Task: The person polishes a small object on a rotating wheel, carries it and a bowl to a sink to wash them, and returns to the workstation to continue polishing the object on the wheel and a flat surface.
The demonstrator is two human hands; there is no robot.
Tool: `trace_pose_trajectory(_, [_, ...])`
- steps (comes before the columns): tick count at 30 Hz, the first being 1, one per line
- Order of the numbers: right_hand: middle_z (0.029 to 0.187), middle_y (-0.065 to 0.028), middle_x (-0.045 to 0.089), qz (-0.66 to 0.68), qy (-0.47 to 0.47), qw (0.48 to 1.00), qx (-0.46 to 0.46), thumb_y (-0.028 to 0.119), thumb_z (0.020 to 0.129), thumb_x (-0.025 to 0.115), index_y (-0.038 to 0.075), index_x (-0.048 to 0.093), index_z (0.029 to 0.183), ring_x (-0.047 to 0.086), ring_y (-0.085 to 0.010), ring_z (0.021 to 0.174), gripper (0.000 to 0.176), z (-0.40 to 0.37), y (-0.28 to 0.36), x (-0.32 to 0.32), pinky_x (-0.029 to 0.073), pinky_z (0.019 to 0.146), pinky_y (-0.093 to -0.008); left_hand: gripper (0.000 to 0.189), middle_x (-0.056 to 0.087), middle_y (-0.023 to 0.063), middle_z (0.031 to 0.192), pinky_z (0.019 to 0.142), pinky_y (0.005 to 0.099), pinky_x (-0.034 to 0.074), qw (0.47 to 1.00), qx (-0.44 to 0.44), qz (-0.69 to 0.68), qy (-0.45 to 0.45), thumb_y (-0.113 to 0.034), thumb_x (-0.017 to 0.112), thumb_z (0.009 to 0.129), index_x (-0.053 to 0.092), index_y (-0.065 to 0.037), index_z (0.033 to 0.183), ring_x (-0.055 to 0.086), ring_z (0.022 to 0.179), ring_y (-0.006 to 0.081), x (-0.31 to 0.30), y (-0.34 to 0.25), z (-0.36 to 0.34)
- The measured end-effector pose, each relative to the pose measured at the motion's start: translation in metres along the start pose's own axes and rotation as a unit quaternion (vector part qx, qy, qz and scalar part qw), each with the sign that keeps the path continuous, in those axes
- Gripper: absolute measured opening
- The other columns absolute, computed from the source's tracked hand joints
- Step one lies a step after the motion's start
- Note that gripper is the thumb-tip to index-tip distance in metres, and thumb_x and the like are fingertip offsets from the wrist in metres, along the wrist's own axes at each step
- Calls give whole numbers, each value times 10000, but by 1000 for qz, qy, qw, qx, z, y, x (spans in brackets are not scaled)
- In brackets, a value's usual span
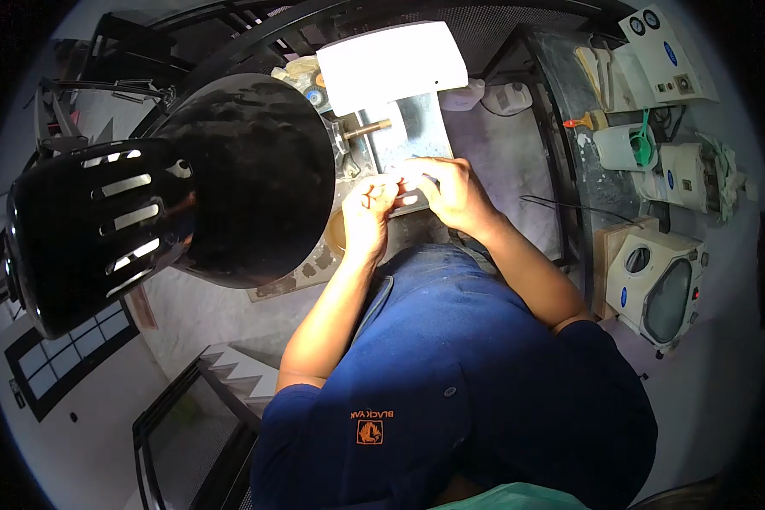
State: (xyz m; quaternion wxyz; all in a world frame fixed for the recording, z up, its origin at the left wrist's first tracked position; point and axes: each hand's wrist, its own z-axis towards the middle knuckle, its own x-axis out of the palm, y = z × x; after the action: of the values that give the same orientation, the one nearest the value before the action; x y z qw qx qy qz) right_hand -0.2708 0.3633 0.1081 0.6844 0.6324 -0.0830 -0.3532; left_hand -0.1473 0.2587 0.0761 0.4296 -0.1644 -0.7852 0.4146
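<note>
My left hand [368, 214] and my right hand [456, 194] meet under bright light, just in front of a metal tray [425, 132]. The fingers of both are bent and pinched together. Between the fingertips there seems to be something small and pale, but glare washes it out and I cannot make out its kind. Just beyond the hands, a brass-coloured spindle [370, 129] sticks out to the right from a machine. A white box-shaped hood [391, 68] sits above the tray.
A large black lamp shade [246, 178] looms close on the left. On a right-hand bench stand a cream machine with gauges [667, 59], a brush [586, 121], a green scoop [642, 146] and a cream box with a window [654, 280]. White jugs [507, 99] stand behind.
</note>
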Motion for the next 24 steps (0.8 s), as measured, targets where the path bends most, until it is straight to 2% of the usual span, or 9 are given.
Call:
trace_pose_trajectory(2, [853, -178, 643, -27, -27, 998, -46, 13, 808, 535, -21, 621, 923, 639, -311, 774, 147, 1, -6, 1, 502, 687, -334, 216, 604, 122, 964, 796, 277, 488, 999, -1, 45, -10, -68, 614, 831, 551, 24, 1015, 601, 879, 187, -1, 1, 4])
trace_pose_trajectory(4, [850, -177, 644, -28, -19, 999, -39, 10, 808, 532, -20, 622, 911, 638, -309, 769, 140, 1, -5, -2, 501, 688, -333, 191, 561, 118, 1051, 795, 258, 468, 951, 145, 264, -72, -1, 601, 821, 553, 13, 1006, 558, 939, 157, -2, 5, 9])
trace_pose_trajectory(8, [863, -161, 652, -29, 13, 999, -19, 20, 824, 564, -12, 625, 920, 649, -268, 783, 119, 2, -11, -5, 499, 700, -316, 237, 543, 54, 1070, 787, 260, 451, 958, 131, 251, 38, 55, 577, 802, 557, -38, 1019, 528, 970, 137, -6, 5, 24])
trace_pose_trajectory(12, [838, -135, 660, -46, 14, 999, -14, -9, 810, 576, -24, 624, 903, 654, -218, 770, 106, 5, -24, -6, 503, 691, -293, 118, 590, 75, 951, 796, 254, 439, 970, 98, 212, 73, 54, 558, 830, 551, -2, 933, 546, 892, 122, -11, 14, 37])
trace_pose_trajectory(16, [772, -90, 638, 172, 43, 969, 175, -66, 799, 555, -47, 607, 865, 642, -157, 735, 86, 11, -65, -3, 518, 671, -250, 80, 590, 47, 864, 733, 228, 426, 964, 117, 227, 67, 44, 550, 832, 551, -15, 886, 540, 821, 100, -24, 43, 61])
trace_pose_trajectory(19, [764, -99, 631, 248, 78, 935, 241, -59, 810, 556, -47, 605, 881, 649, -187, 713, 86, 16, -119, 4, 533, 658, -271, 22, 594, 38, 784, 678, 220, 453, 976, -17, 218, 27, -2, 538, 862, 553, -2, 879, 555, 718, 97, -45, 77, 89])
trace_pose_trajectory(20, [770, -110, 631, 269, 73, 922, 270, -59, 819, 547, -59, 599, 885, 654, -205, 704, 84, 18, -132, 7, 539, 640, -280, 22, 594, 38, 784, 678, 220, 453, 975, -18, 220, 26, -2, 538, 862, 553, -2, 879, 555, 718, 97, -46, 81, 94])
trace_pose_trajectory(22, [776, -120, 631, 290, 65, 907, 297, -58, 828, 538, -71, 594, 889, 659, -222, 694, 84, 23, -150, 10, 546, 622, -288, 64, 597, 70, 858, 694, 297, 499, 991, -100, 85, 8, -52, 527, 887, 546, -10, 930, 576, 765, 142, -44, 88, 103])
trace_pose_trajectory(24, [780, -146, 632, 282, 65, 898, 332, -39, 836, 547, -99, 583, 885, 665, -243, 684, 85, 29, -161, 15, 549, 590, -295, 78, 606, 85, 823, 688, 303, 537, 992, -94, 84, -11, -43, 497, 897, 552, 12, 891, 597, 746, 154, -41, 91, 110])
